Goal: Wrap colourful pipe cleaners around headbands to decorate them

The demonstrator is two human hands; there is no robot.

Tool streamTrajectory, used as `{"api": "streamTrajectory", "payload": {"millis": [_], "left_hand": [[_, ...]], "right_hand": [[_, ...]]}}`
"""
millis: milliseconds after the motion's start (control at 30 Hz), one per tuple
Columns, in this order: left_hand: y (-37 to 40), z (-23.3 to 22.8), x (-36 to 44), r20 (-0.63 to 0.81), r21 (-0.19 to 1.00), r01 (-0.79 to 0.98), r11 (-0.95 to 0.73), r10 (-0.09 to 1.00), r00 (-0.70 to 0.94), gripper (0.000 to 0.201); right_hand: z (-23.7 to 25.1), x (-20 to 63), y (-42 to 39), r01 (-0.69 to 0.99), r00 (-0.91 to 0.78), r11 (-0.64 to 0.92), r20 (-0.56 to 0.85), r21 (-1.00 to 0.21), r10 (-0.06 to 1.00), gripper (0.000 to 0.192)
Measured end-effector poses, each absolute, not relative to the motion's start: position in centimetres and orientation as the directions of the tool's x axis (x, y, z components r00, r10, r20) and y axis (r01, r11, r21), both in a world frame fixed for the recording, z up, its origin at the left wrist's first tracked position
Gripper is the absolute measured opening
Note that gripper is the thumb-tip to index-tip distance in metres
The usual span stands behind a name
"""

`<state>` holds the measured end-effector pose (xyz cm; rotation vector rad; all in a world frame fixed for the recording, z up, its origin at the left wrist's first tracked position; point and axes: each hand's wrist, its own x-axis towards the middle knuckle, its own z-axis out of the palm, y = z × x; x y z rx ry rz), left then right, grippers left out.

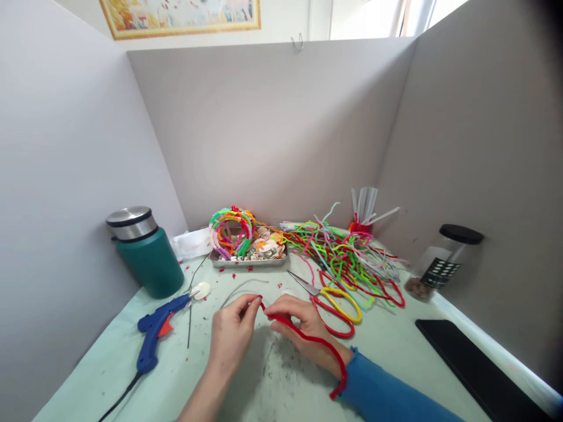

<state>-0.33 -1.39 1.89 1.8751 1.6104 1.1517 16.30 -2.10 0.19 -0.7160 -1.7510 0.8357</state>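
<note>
One table (387, 357) with pale green cover, walled by grey partitions. One black flat slab (479, 369) well right of the right hand. One teal insulated bottle (147, 252) with steel lid, far left and beyond the left hand. One big loose heap of pipe cleaners (352, 255), mixed colours, beyond and right of the right hand. One blue glue gun (156, 331), just left of the left hand, nozzle toward a white disc (202, 290). One metal tray (248, 262) straight beyond both hands, carrying wrapped multicolour hoops (233, 231) and small shells. One clear jar (440, 264) with black lid, far right. One pair of scissors (328, 299), yellow and red loops, just beyond the right hand, blades pointing left and away. One red cup of white sticks (363, 214) behind the heap.

One red pipe cleaner (308, 337): long axis diagonal, from between both hands down-right across the right wrist, free end hanging beside the blue sleeve (387, 398). One thin grey wire (241, 287) arcing away from the left fingertips.

Left hand (231, 334): fingers curled, thumb and forefinger pinching the red pipe cleaner's top end. Right hand (299, 325): fingers bunched close, pinching the same pipe cleaner just beside the left fingertips.
</note>
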Motion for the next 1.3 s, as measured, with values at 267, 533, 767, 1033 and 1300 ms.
{"api": "streamTrajectory", "payload": {"millis": [267, 533, 767, 1033, 1300], "left_hand": [[-1.7, 1.5, 0.1, 0.388, 0.571, 0.756, -0.32, 0.917, 0.096, 0.023], [-2.5, 0.6, 1.1, 0.34, 0.294, 0.838, -0.46, 0.87, 0.358, 0.023], [-3.0, -0.1, 2.0, 0.241, 0.252, 0.854, -0.455, 0.884, 0.4, 0.026], [-1.9, 0.9, 0.9, 0.154, 0.606, 0.76, -0.235, 0.972, 0.177, 0.027], [-0.6, 0.7, -0.6, 0.215, 0.815, 0.527, -0.242, 0.97, 0.114, 0.029]], "right_hand": [[-1.3, 16.0, 0.1, -0.089, 0.042, 0.171, 0.168, -0.981, 0.985, 0.027], [-0.9, 16.2, 0.0, 0.009, 0.071, 0.165, 0.166, -0.986, 0.984, 0.023], [0.3, 15.5, -1.8, 0.205, 0.009, 0.352, 0.361, -0.913, 0.933, 0.016], [-0.2, 15.5, -2.7, 0.286, -0.233, 0.759, 0.726, -0.585, 0.647, 0.016], [-0.6, 15.8, -1.9, 0.234, -0.291, 0.833, 0.781, -0.502, 0.552, 0.014]]}}
